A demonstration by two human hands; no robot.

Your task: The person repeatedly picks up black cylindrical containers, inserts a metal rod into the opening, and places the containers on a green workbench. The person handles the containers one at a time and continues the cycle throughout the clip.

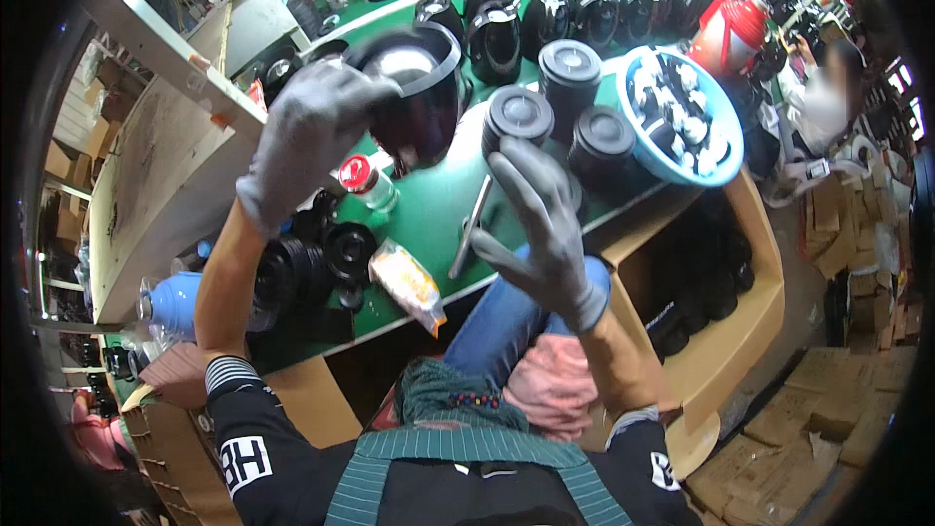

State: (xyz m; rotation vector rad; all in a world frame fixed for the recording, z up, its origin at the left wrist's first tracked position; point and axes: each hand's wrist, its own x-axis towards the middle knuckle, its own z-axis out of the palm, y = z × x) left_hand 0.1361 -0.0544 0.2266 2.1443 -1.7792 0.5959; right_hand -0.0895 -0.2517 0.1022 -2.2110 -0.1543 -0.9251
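My gloved left hand (pixel 317 127) is closed on the upper side of a glossy black jug body (pixel 419 117), which is raised over the green table and slightly blurred. The jug's wide round mouth faces up. My gloved right hand (pixel 541 234) has its thumb and fingers apart and holds nothing. Its fingertips are just in front of a stack of round black lids (pixel 519 115); whether they touch it I cannot tell. More such stacks (pixel 571 68) stand behind and to the right. A thin metal rod (pixel 472 229) lies on the table between my hands.
A light blue basin (pixel 719 173) of small black and white parts stands at the right. Black jugs (pixel 495 44) line the back, near a red jug (pixel 730 34). Left are a red-lidded jar (pixel 370 185), a plastic packet (pixel 407 284) and black rings (pixel 349 251). An open carton (pixel 755 331) holds black items.
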